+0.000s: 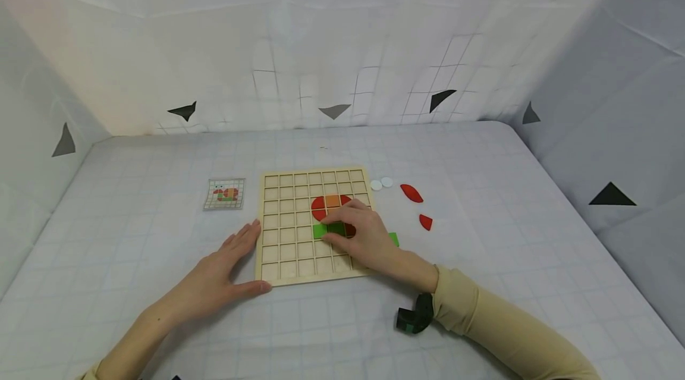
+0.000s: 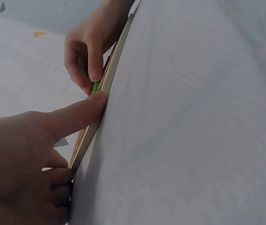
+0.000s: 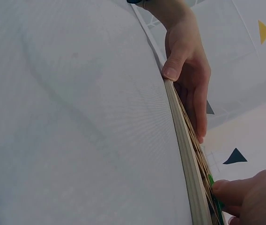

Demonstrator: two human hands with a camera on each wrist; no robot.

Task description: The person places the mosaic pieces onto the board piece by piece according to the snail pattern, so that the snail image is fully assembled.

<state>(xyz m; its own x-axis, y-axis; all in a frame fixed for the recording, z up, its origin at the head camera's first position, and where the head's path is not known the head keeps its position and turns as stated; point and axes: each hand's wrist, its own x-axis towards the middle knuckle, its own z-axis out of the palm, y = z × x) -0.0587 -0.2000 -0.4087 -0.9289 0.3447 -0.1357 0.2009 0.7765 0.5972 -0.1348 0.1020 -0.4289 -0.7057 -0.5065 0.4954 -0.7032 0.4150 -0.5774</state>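
Note:
A wooden grid board (image 1: 286,220) lies flat on the table. On it sit red curved pieces (image 1: 318,209) and an orange square (image 1: 332,201). My right hand (image 1: 366,238) is over the board's right half, thumb and fingers pinching a green tile (image 1: 320,231) at the grid. In the right wrist view the green tile (image 3: 211,180) shows at the fingertips, close over the board. The palm partly hides more red and green pieces. My left hand (image 1: 219,276) lies with fingers extended along the board's left edge, its thumb touching the front left corner.
A small picture card (image 1: 225,194) lies left of the board. To the right are white discs (image 1: 382,184), a red leaf-shaped piece (image 1: 411,192), a red wedge (image 1: 426,222) and a green piece (image 1: 394,239) partly behind the right hand. White sheeted walls (image 1: 342,41) surround the table.

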